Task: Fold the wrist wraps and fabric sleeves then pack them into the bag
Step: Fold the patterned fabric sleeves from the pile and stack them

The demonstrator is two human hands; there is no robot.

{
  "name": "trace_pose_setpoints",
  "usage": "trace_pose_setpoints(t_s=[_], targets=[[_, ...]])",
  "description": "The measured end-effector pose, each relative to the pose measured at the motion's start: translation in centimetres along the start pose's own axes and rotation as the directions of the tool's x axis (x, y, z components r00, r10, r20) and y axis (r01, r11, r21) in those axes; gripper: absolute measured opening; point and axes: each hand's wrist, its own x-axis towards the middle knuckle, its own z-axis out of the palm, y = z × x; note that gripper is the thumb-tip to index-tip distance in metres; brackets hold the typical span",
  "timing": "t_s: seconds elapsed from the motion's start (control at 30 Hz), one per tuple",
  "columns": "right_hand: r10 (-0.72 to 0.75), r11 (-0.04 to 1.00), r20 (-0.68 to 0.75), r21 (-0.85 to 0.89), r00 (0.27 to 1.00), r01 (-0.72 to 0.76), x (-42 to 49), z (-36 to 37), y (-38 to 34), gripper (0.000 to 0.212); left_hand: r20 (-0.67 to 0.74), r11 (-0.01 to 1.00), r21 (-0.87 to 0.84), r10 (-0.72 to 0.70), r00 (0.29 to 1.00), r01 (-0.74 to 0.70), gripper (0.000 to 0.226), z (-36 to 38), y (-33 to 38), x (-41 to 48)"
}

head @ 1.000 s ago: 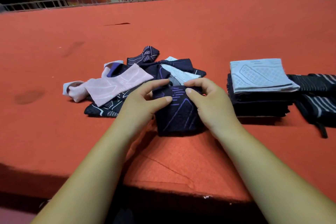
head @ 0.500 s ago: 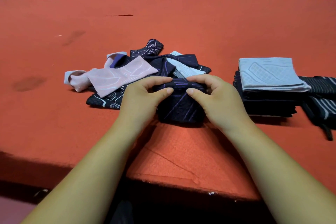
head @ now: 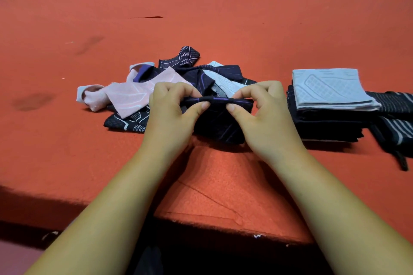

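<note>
Navy purple-lined fabric sleeve (head: pixel 220 126): my left hand (head: pixel 172 114) and right hand (head: pixel 266 116) pinch its folded top edge.

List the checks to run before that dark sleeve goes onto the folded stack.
1. Grip on both sides: ok. The left hand and the right hand pinch the far edge of the dark sleeve.
2. Fold finished and flat: not ok. The pinched edge is lifted.
3. Folded stack tidy: ok. The grey piece lies square on top.
4. Loose pile done: not ok. The pink sleeve and others lie unfolded behind.
5. Bag ready: cannot tell. No bag is plainly in view.
</note>
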Motion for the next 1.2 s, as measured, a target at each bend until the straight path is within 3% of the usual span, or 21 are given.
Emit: trace_pose_setpoints(t_s=[0.07, 0.13, 0.2, 0.33, 0.43, 0.5, 0.6, 0.67, 0.8, 0.97, 1.1, 1.2], targets=[[-0.018, 1.0, 0.025, -0.014, 1.0, 0.019, 0.1, -0.3, -0.3, 0.009, 0.045, 0.999, -0.042, -0.019, 0.999, 0.021, 0.017, -0.2, 0.1, 0.0], [0.006, 0.999, 0.064, 0.041, 0.998, -0.009, 0.2, -0.7, -0.5, 0.007, 0.122, 0.974, -0.184, -0.108, 0.987, 0.13, 0.011, -0.2, 0.3, -0.1], [0.054, 0.992, 0.067, 0.111, 0.996, -0.061, 0.3, -0.7, -0.4, 0.006, 0.159, 0.926, -0.301, -0.188, 0.969, 0.229, 0.005, 0.0, 0.4, -0.2], [0.232, 0.941, 0.043, 0.243, 0.972, -0.236, 0.5, 0.3, 0.3, 0.013, 0.165, 0.88, -0.353, -0.276, 0.947, 0.318, 0.011, 0.8, 0.1, 0.0], [0.435, 0.803, 0.246, 0.328, 0.866, -0.497, 0.5, 0.5, 0.3, 0.025, 0.166, 0.871, -0.333, -0.323, 0.932, 0.362, 0.016, 1.2, -0.5, 0.0], [0.468, 0.717, 0.401, 0.348, 0.788, -0.603, 0.3, 0.2, 0.2, 0.023, 0.207, 0.848, -0.352, -0.343, 0.916, 0.397, 0.024, 1.1, -0.7, 0.0], [0.438, 0.749, 0.364, 0.358, 0.822, -0.557, 0.2, 0.2, 0.7, 0.009, 0.345, 0.72, -0.471, -0.381, 0.858, 0.509, 0.031, 1.1, -0.6, -0.2], [0.424, 0.782, 0.305, 0.352, 0.852, -0.515, 0.3, 0.4, 1.2, 0.012, 0.437, 0.632, -0.496, -0.411, 0.8, 0.595, 0.03, 1.2, -0.7, -0.3], [0.413, 0.837, 0.237, 0.281, 0.879, -0.469, 0.4, 0.7, 2.1, 0.02, 0.569, 0.581, -0.457, -0.391, 0.724, 0.673, 0.022, 1.4, -0.8, -0.6], [0.427, 0.814, 0.249, 0.313, 0.869, -0.49, 0.5, 0.8, 2.1, 0.03, 0.501, 0.644, -0.477, -0.36, 0.787, 0.598, 0.027, 1.8, -1.2, -0.6], [0.45, 0.735, 0.399, 0.342, 0.799, -0.585, 1.0, -0.2, 1.3, 0.022, 0.34, 0.654, -0.561, -0.376, 0.862, 0.507, 0.025, 1.5, -0.7, -0.6], [0.412, 0.787, 0.339, 0.335, 0.846, -0.517, 1.0, -1.4, 0.2, 0.017, 0.381, 0.603, -0.596, -0.37, 0.848, 0.531, 0.03, 1.0, 0.2, -0.7]])
